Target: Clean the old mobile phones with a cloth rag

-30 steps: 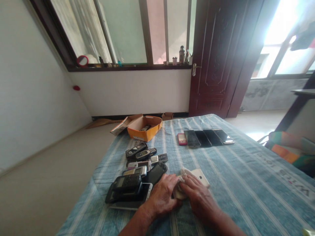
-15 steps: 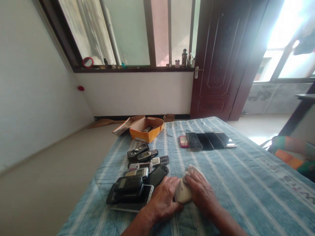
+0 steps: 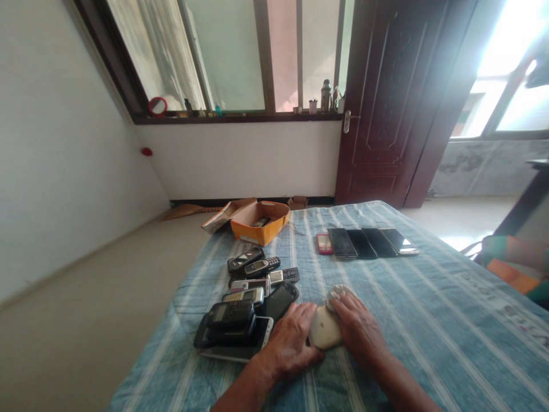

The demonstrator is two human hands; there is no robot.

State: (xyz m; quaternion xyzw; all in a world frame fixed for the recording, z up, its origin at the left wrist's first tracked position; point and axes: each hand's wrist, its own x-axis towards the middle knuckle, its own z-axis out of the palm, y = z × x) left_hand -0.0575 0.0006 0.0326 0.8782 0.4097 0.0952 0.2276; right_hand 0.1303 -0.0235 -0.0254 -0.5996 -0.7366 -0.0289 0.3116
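A pale gold mobile phone (image 3: 325,328) lies back side up on the striped blue cloth, between my two hands. My left hand (image 3: 294,336) grips its left edge, with the thumb at the near corner and the fingers at the far one. Bunched under the fingers of my right hand (image 3: 360,329) is a white cloth (image 3: 338,293), pressed at the phone's upper right edge. Just left of my left hand, a black phone (image 3: 281,302) leans out of a heap of old phones. A black keypad phone (image 3: 231,316) tops that heap's near end.
An open orange box (image 3: 261,230) with a phone inside stands at the bed's far left. Several dark phones (image 3: 342,243) lie in a row at the far right, beside a pink-edged one (image 3: 325,244). Behind are a brown door (image 3: 386,103) and a windowsill with small items.
My right hand and the white cloth have shifted slightly on the phone, baring more of its back. The whole view has swung a little, so everything sits slightly further right.
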